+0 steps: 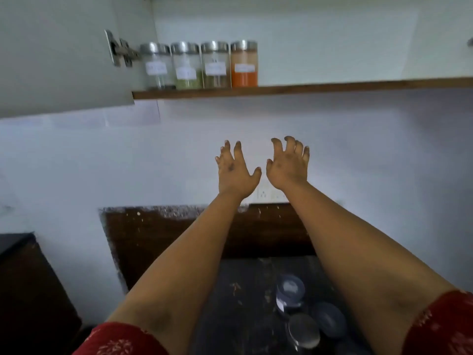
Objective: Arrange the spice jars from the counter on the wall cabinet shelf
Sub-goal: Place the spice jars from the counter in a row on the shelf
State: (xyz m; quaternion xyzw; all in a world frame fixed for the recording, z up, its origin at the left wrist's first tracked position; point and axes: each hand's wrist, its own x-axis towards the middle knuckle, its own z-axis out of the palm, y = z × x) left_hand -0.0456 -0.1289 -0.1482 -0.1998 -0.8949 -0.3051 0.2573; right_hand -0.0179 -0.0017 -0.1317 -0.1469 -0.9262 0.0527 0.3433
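Head view: both hands were raised, free of any jar, below the shelf (307, 87).
Left hand (236, 172) and right hand (288, 165) reached forward side by side, backs to the camera, fingers spread and loosely bent, grasping nothing. Four jars (199, 65) stood in a row at the shelf's left end; more jars (299, 311) sat on the counter (243, 303) between the forearms.

Both empty hands, left hand (236, 172) and right hand (288, 166), reach below four shelved spice jars (199, 64).
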